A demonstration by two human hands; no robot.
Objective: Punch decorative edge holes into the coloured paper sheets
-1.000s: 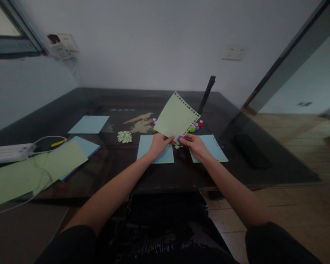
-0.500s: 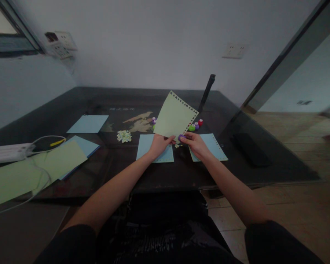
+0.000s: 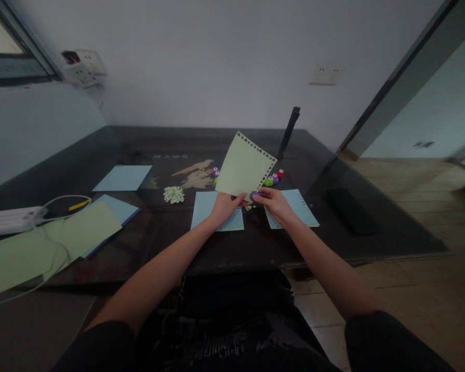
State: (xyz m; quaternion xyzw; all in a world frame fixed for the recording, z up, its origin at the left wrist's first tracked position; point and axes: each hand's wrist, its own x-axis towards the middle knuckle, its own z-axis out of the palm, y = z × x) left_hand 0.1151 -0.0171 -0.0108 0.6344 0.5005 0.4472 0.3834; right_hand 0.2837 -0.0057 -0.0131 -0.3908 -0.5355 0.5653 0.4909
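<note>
Both hands (image 3: pixel 225 205) pinch green sheet's (image 3: pixel 245 167) lower edge, punch (image 3: pixel 254 195) beneath fingertips.

A dark glossy tabletop (image 3: pixel 147 243) carries two light blue sheets (image 3: pixel 213 212) near the middle, the right-hand one (image 3: pixel 300 206) with holes along its edge. Farther left lie another blue sheet (image 3: pixel 122 177) and a green sheet (image 3: pixel 42 243) overlapping a blue one. A little heap of paper cutouts (image 3: pixel 174 194) sits beside them. Small punches, green (image 3: pixel 269 182), purple and red (image 3: pixel 280 173) (more purple ones at the far side), stand together. A white power strip (image 3: pixel 8 219) with cables lies at the left edge.
</note>
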